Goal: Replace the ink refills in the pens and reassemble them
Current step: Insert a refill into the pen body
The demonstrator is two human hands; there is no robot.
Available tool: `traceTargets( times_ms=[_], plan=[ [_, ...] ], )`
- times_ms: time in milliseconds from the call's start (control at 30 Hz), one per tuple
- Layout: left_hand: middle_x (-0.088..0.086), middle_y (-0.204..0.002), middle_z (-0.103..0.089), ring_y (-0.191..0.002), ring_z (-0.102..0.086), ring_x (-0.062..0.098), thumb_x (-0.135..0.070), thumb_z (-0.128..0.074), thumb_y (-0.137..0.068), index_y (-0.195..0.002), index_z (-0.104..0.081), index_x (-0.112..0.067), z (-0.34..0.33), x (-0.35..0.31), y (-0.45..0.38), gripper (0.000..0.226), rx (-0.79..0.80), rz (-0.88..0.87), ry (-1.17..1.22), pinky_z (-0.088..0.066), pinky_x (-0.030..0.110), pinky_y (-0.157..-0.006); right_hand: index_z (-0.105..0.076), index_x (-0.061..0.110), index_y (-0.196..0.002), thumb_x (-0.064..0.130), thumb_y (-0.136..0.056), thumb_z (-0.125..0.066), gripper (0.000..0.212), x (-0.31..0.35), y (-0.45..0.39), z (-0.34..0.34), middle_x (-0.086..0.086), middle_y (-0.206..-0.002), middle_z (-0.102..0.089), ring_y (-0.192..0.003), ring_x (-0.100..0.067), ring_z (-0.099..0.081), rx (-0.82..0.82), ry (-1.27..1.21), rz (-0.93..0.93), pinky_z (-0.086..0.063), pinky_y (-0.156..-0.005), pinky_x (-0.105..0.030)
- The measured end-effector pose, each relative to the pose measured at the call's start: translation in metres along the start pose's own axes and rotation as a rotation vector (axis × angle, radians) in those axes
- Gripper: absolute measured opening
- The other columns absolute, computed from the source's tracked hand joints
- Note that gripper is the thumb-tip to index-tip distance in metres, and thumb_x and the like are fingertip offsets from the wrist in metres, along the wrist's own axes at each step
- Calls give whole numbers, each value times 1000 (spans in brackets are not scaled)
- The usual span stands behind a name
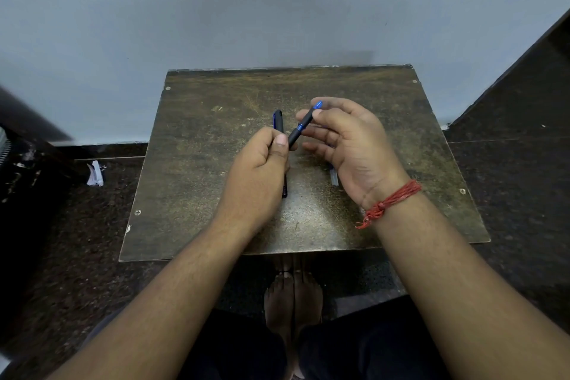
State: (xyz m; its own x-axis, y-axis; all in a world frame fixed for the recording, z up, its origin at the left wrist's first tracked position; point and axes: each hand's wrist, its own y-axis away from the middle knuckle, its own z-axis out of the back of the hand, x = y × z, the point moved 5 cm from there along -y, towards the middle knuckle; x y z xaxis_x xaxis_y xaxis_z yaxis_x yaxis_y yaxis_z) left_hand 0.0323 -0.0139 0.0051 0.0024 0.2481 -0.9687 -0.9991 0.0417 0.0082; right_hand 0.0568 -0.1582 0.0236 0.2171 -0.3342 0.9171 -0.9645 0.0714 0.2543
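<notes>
Near the centre of the frame, above the table (216, 225), the left hand (256, 173) and right hand (348, 139) pinch the black-and-blue pen (300, 128) at its two ends, a light, stiff, probably smooth thing best gripped on the barrel.

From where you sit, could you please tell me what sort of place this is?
Probably a room at home, worked at floor level: a low, worn wooden board on a dark speckled floor, against a plain wall.
</notes>
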Motion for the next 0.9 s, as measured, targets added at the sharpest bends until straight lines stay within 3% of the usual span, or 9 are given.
traceTargets(
  times_ms=[200, 267, 467, 667, 900],
  plan=[
    [-17, -55, -46, -47, -38, 2, -34, -41, -105, -97, -59, -9, 1, -1, 1, 33, -3, -5, -2, -30, 23, -49, -64, 15, -86, 17, -90, -71, 9, -3, 0, 0, 2, -73, -70, -70, -12, -64, -13, 156, 48, -53, -62, -26],
    [-16, -55, -46, -48, -37, 3, -34, -41, -106, -97, -59, -8, 1, -1, 1, 33, -6, -4, -2, -30, 24, -49, -67, 13, -87, 11, -91, -68, 4, -3, 0, 0, 2, -74, -71, -71, -12, -65, -1, 135, 47, -53, -64, -27],
    [-17, -52, -47, -45, -37, 2, -34, -41, -105, -96, -60, -11, 0, -1, 1, 31, 0, -4, -2, -29, 23, -46, -70, 5, -101, 0, -94, -54, 18, 1, 0, 2, -9, -90, -77, -80, -17, -71, 28, 12, 28, -55, -69, -27],
    [-18, -56, -51, -48, -41, 1, -34, -41, -106, -92, -61, -18, -2, -5, 4, 29, 32, -58, -80, -34, 19, -47, -69, 6, -104, 4, -95, -56, 16, 7, -3, 13, -9, -93, -76, -81, -16, -70, -3, -81, 55, -55, -74, -31],
    [-20, -60, -50, -54, -42, 0, -31, -42, -106, -91, -60, -16, -2, -7, 5, 28, 33, -87, -113, -34, 19, -51, -65, 9, -101, 9, -95, -61, 8, 16, -11, 34, -9, -89, -73, -75, -17, -67, -145, -297, 125, -54, -69, -30]
  ],
)
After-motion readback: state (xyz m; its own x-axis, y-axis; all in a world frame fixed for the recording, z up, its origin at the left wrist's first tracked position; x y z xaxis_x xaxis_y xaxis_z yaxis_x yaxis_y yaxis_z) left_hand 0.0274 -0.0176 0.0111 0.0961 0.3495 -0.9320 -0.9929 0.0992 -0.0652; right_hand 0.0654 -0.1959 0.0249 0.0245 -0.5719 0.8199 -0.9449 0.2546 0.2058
